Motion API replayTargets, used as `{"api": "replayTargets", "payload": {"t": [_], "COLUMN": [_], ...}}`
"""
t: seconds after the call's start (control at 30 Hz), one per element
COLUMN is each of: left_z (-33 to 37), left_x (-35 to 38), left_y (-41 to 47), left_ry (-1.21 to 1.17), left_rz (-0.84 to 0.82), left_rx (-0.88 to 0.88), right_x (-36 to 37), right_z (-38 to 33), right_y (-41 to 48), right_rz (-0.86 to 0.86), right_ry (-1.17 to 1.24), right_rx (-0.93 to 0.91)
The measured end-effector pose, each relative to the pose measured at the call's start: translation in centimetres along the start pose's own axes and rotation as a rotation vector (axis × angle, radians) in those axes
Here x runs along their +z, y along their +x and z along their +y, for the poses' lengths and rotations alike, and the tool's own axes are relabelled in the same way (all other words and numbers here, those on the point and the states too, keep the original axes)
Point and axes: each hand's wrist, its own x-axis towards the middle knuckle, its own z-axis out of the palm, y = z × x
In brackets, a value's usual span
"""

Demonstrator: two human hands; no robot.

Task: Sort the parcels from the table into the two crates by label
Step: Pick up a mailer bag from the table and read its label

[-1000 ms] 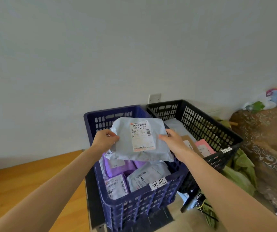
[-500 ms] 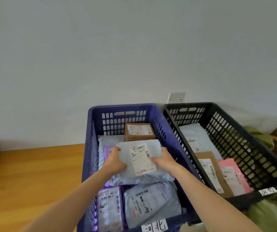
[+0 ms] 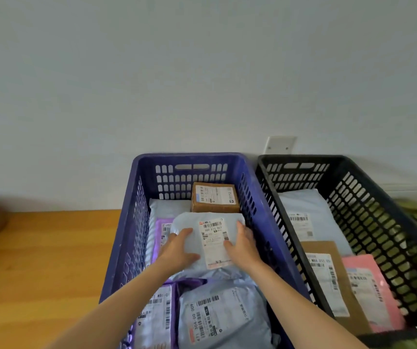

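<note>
The left crate is blue-purple; the right crate black; a parcel pink; the box brown; the table orange wood.

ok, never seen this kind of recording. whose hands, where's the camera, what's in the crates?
There is no machine here: a person is sorting parcels with bare hands. The only camera sits on their head and looks forward and down, so both forearms come in from the bottom of the picture.

The left hand and right hand rest on a pale grey mailer, label up, inside the blue crate. The fingers look fairly straight, so the hands seem to press it rather than grip it.

The same crate holds a cardboard box at the far end and a purple mailer nearer the camera. The black crate on the right holds a brown envelope and a pink mailer, among others. The wooden table is on the left.
</note>
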Motion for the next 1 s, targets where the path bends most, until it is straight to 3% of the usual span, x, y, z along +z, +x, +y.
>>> {"api": "replayTargets", "payload": {"t": [0.17, 0.33, 0.63, 0.87, 1.0], "left_z": [-0.8, -1.0, -1.2, -0.6, -0.5], "left_x": [0.7, 1.3, 1.8, 0.7, -1.7], "left_y": [0.1, 0.1, -0.1, -1.4, -2.5], "left_ry": [-0.012, -0.023, -0.149, -0.021, 0.076], "left_rz": [-0.008, -0.024, -0.003, 0.001, 0.067], "left_rx": [0.016, 0.009, -0.077, -0.052, 0.023], "right_x": [1.2, 1.8, 2.2, 1.3, 0.7], "right_z": [1.1, 1.7, 1.5, -0.2, -1.7], "right_y": [0.3, 0.8, 1.1, 1.5, 0.9], "right_rz": [-0.02, -0.085, -0.071, 0.115, 0.086], "right_ry": [-0.395, -0.515, -0.356, -0.179, -0.065], "right_rx": [-0.148, -0.136, -0.127, -0.119, -0.17]}}
